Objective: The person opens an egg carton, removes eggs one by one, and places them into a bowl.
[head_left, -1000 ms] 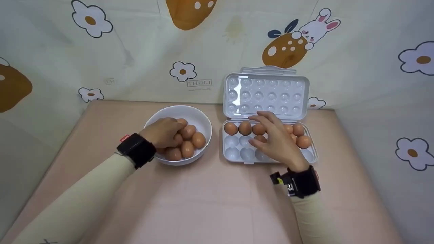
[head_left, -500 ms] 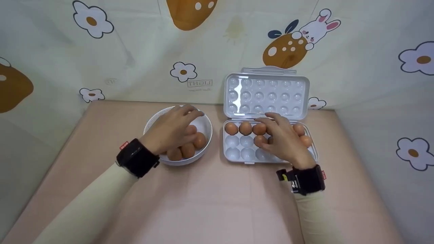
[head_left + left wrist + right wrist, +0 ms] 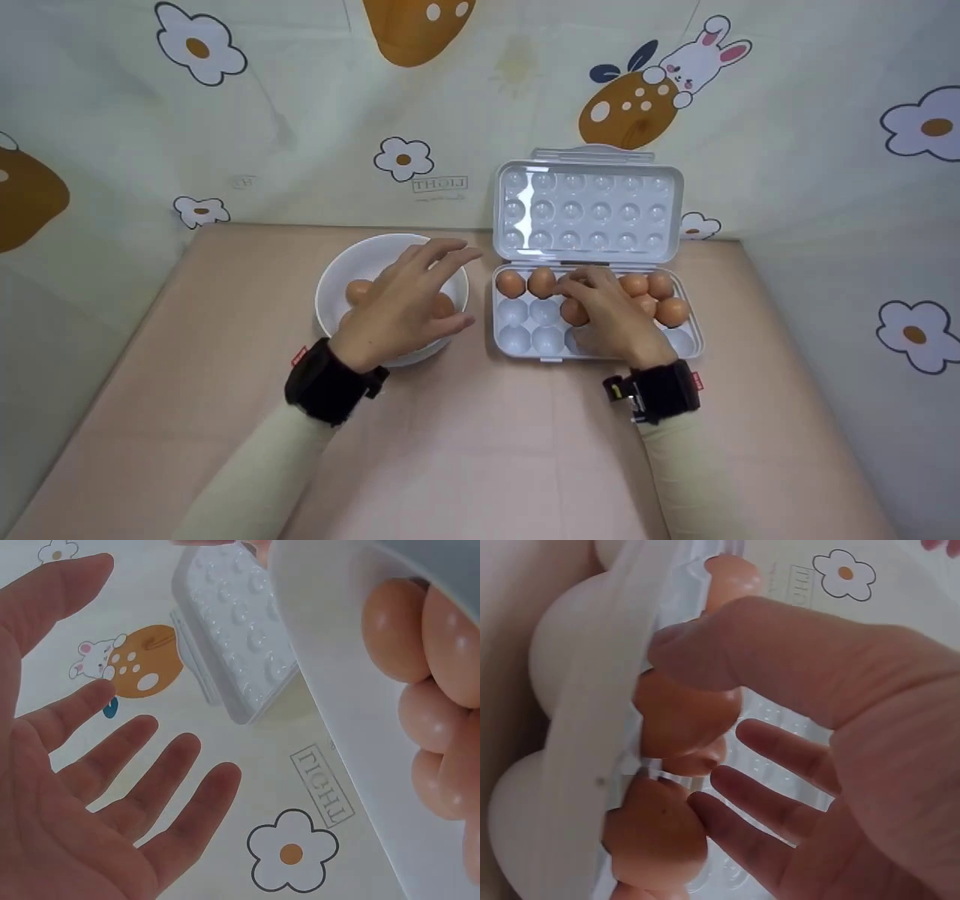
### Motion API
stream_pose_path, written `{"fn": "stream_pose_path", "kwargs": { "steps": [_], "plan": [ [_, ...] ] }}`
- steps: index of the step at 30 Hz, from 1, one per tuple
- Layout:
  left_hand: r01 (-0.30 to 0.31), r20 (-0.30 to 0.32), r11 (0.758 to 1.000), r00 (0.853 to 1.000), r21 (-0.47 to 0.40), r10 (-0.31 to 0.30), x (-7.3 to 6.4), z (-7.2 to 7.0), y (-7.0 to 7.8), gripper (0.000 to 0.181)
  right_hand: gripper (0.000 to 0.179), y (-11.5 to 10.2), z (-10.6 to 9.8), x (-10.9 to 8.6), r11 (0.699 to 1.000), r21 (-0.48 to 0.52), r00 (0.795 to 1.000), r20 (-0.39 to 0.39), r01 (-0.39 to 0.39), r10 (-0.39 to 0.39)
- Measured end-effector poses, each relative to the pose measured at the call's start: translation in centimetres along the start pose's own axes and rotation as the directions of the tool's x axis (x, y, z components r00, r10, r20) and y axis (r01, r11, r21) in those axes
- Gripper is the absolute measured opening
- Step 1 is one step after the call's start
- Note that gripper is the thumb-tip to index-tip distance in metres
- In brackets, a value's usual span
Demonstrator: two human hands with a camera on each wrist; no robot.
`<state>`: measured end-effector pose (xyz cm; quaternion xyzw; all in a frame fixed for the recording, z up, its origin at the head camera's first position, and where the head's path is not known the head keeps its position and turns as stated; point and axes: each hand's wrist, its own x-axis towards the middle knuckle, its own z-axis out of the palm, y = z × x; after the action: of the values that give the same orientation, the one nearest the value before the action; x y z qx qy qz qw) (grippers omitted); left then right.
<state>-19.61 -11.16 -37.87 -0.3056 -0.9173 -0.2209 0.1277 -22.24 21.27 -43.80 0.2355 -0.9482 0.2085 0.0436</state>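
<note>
My left hand (image 3: 394, 307) is spread over the white bowl (image 3: 341, 262), thumb and fingers apart. Nothing lies in that palm in the left wrist view, where several brown eggs (image 3: 394, 630) show inside the bowl. To the right, my right hand (image 3: 619, 315) reaches down over the egg tray (image 3: 547, 356). In the right wrist view its thumb (image 3: 697, 652) lies against or close by a brown egg (image 3: 690, 712) seated in a cup. Loosely extended fingers (image 3: 765, 802) stand behind the eggs; the index finger is largely hidden. Several eggs fill the back and middle rows.
The tray's clear lid (image 3: 589, 210) stands raised behind it, against the patterned cloth backdrop (image 3: 300, 112). Front-left cups (image 3: 514, 340) hold no eggs. Pink cloth (image 3: 480, 450) covers the table. Black straps with cameras (image 3: 330, 382) sit on both wrists.
The left hand has lifted off the eggs in the bowl, moved right and spread its fingers. The right hand's fingers have lowered and drawn closer to the eggs in the tray.
</note>
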Motion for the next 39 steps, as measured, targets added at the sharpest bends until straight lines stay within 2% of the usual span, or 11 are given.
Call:
{"fn": "stream_pose_path", "kwargs": {
  "steps": [6,13,22,29,35,39],
  "plan": [
    [0.007,-0.016,0.998,1.0,-0.068,-0.008,-0.1,1.0,0.3,0.078,0.058,0.1,0.6,0.3,0.999,-0.046,1.0,0.012,-0.01,0.01],
    [0.011,-0.024,0.994,1.0,-0.111,-0.013,-0.2,1.6,0.1,0.078,0.049,-0.3,1.2,0.7,0.995,-0.072,0.994,0.071,-0.076,0.081],
    [0.017,-0.039,0.991,0.999,-0.132,-0.022,-0.4,2.2,0.0,0.079,0.033,-0.2,1.4,0.9,0.996,-0.076,0.999,-0.021,-0.036,0.034],
    [0.02,-0.061,0.987,0.998,-0.16,-0.03,-0.4,2.4,0.3,0.077,0.026,0.2,1.0,1.2,0.995,-0.092,0.998,-0.048,0.042,-0.046],
    [0.008,-0.076,0.984,0.997,-0.179,-0.022,-0.3,2.7,0.3,0.077,0.019,-0.1,-0.1,0.8,1.0,0.006,0.993,-0.118,-0.022,0.023],
    [-0.004,-0.097,0.982,0.995,-0.188,-0.015,-0.2,2.9,0.4,0.075,0.028,-0.7,-1.3,0.5,0.996,0.09,0.985,-0.169,-0.026,0.041]
  ]
}}
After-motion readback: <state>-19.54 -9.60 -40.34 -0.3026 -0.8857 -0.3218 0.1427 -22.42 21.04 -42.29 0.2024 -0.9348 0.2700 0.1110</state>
